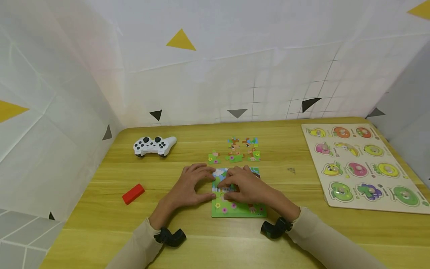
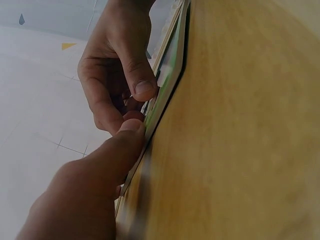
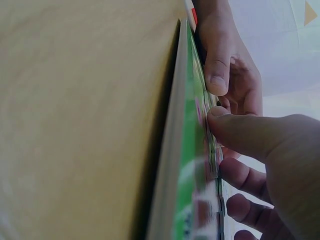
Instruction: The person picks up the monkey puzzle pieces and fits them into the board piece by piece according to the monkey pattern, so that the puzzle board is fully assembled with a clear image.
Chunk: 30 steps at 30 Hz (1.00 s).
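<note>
Head view: the puzzle (image 1: pixel 239 215) lies flat on the table (image 1: pixel 84 231), between the two hands; the left hand (image 1: pixel 188 186) rests at its left side, thumb and fingers spread well apart, tips at the edge, with nothing seen enclosed in this grip; the right hand (image 1: pixel 246 185) reaches over it from the right, fingers curved, thumb and index tips apart at its surface; whether this grip has hold of a piece cannot be told; loose pieces (image 1: pixel 234 158) lie just beyond the puzzle's far edge; a controller (image 1: pixel 151 146) lies far left, a red block (image 1: pixel 133 194) nearer on the left, a fruit board (image 1: pixel 364 159) on the right; a patterned sheet (image 1: pixel 201 86) hangs at the far side.

Left wrist view: the left thumb touches the puzzle's left edge; the right thumb is just beside it, the right fingers bent inward.

Right wrist view: the right thumb's tip touches the puzzle, the bent fingertips spaced along it; the left thumb lies near, to the left; a green border runs along the puzzle's near edge.
</note>
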Motion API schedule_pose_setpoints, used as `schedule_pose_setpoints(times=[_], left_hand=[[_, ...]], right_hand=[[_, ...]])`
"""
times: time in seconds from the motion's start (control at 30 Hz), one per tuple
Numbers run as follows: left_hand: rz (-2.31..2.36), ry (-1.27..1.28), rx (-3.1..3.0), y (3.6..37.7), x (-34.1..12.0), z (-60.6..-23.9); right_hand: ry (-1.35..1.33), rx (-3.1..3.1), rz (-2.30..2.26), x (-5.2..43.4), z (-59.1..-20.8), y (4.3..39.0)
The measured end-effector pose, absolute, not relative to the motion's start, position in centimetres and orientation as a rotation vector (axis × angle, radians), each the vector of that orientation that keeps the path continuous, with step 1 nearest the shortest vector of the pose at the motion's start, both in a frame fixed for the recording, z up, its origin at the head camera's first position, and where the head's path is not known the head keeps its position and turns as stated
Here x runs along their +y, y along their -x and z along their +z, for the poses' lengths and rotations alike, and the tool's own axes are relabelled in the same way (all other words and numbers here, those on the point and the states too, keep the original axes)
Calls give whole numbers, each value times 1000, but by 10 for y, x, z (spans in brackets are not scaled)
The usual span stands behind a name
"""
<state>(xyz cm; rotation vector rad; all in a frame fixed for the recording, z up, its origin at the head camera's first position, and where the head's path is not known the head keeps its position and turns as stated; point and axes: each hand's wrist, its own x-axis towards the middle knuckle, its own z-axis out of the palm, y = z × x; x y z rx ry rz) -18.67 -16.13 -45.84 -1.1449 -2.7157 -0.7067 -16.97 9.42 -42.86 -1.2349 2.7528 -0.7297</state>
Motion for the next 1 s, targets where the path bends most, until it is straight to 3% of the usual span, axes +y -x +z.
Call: schedule_pose_setpoints(times=[1.0], left_hand=[[-734, 1159, -2702, 185, -162, -460]], right_hand=[[1243, 2692, -942, 100, -429, 178]])
